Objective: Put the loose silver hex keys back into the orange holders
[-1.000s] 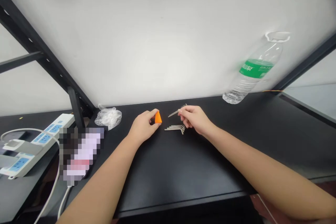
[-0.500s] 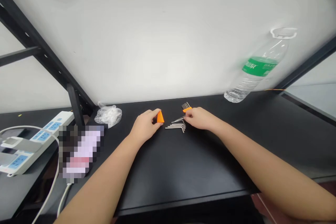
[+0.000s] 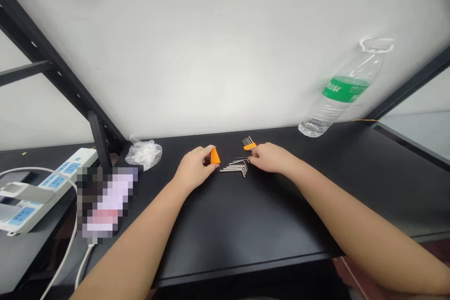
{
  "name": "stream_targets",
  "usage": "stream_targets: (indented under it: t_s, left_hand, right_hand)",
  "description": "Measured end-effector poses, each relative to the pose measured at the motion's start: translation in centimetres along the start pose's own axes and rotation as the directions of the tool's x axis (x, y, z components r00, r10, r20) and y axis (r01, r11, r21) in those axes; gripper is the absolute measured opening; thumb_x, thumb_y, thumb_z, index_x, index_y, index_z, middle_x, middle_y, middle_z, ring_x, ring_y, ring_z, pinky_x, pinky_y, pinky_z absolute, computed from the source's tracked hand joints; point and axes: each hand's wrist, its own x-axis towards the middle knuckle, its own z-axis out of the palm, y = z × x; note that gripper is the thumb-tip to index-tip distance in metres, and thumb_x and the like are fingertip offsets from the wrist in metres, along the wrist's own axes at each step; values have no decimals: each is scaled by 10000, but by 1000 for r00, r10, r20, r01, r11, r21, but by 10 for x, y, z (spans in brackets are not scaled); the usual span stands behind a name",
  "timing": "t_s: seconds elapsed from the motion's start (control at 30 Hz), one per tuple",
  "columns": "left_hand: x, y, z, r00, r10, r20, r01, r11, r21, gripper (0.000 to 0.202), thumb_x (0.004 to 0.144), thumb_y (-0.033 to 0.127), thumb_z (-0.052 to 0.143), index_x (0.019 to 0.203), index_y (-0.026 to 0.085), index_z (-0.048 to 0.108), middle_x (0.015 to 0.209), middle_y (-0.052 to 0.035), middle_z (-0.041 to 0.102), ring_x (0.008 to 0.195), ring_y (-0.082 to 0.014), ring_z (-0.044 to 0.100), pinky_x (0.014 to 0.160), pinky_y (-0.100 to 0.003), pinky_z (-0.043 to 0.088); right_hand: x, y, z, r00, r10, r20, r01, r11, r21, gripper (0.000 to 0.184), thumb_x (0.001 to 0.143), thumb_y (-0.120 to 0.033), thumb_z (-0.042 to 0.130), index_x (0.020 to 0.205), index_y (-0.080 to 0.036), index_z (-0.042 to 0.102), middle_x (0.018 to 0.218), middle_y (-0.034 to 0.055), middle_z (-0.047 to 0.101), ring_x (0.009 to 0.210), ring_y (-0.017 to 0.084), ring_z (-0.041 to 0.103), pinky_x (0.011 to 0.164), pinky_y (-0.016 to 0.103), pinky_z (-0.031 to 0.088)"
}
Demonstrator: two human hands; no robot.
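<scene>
My left hand (image 3: 195,167) grips a small orange plastic holder (image 3: 215,155) between thumb and fingers, standing it on the black table. To its right lie several L-shaped hex keys (image 3: 234,168) in a row, long arms pointing left. At the far end of that row my right hand (image 3: 270,157) is pinched at the bent end of a thin hex key (image 3: 242,157); the fingertips partly hide it. Just behind those fingers is a second orange piece (image 3: 250,146) with several metal hex-key ends sticking up from it. Whether the right hand also touches this piece cannot be made out.
A crumpled clear plastic bag (image 3: 144,153) lies at the back left. A large water bottle (image 3: 337,93) leans by the wall at the right. Left are a blurred-out phone-like object (image 3: 108,201), white cables and a power strip (image 3: 52,187). The black table (image 3: 246,225) has a front edge near me.
The thin hex key in my right hand has come down and now lies nearly parallel with the row. My left hand has stayed put with the orange holder.
</scene>
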Motion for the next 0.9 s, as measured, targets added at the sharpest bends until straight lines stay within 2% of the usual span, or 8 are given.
stream_targets:
  t_s: [0.13, 0.27, 0.47, 0.57, 0.67, 0.8, 0.9]
  left_hand:
    - [0, 0, 1, 1000, -1, 1, 1, 1000, -4, 494, 845, 355, 742, 1327, 341, 633, 904, 9, 643, 768, -164, 584, 740, -290, 479]
    - [0, 1, 1, 1000, 27, 5, -27, 1000, -16, 520, 848, 346, 742, 1353, 341, 618, 945, 5, 658, 783, -165, 589, 755, -295, 487]
    - [1, 1, 2, 999, 37, 27, -36, 999, -17, 525, 862, 309, 727, 1371, 348, 602, 948, 10, 655, 793, -162, 591, 745, -295, 483]
    - [1, 0, 3, 999, 31, 30, -30, 999, -25, 523, 862, 313, 728, 1369, 347, 603, 960, 10, 660, 790, -162, 594, 744, -298, 483]
    - [1, -1, 3, 999, 37, 24, -36, 999, -27, 521, 858, 320, 734, 1364, 343, 609, 972, 5, 664, 791, -164, 600, 744, -299, 486]
    - [1, -1, 4, 999, 45, 24, -45, 999, -16, 518, 854, 323, 738, 1357, 340, 614, 953, 4, 663, 789, -166, 601, 744, -297, 486]
    - [1, 0, 4, 999, 42, 27, -41, 999, -16, 519, 855, 316, 733, 1359, 336, 612, 950, 3, 664, 789, -166, 601, 746, -293, 484]
  right_hand:
    - [-3, -6, 2, 974, -194, -117, 198, 980, 30, 181, 924, -355, 612, 922, -212, 723, 954, 77, 700, 828, 211, 647, 714, 302, 441]
    - [-7, -12, 3, 939, -332, -86, 339, 937, 83, 218, 950, -352, 606, 1056, -201, 723, 1055, 93, 661, 889, 203, 635, 802, 307, 462]
    - [-16, -18, -1, 932, -363, -19, 362, 923, 127, 258, 899, -391, 685, 1091, -220, 702, 1079, 86, 649, 882, 215, 623, 785, 317, 462]
    - [-17, -19, -1, 935, -356, -5, 353, 926, 136, 174, 940, -344, 628, 1040, -223, 704, 1065, 79, 649, 821, 192, 618, 763, 314, 454]
    - [-15, -18, -1, 937, -350, -5, 347, 926, 148, 178, 977, -316, 564, 973, -215, 710, 1025, 77, 649, 800, 183, 616, 749, 307, 449]
    - [-16, -20, -2, 944, -331, 4, 326, 932, 161, 181, 914, -380, 661, 975, -214, 696, 1002, 68, 655, 757, 178, 607, 693, 297, 441]
    - [-19, -25, 0, 944, -329, -10, 328, 935, 135, 174, 877, -331, 688, 1008, -217, 683, 1025, 67, 655, 766, 180, 601, 673, 294, 434]
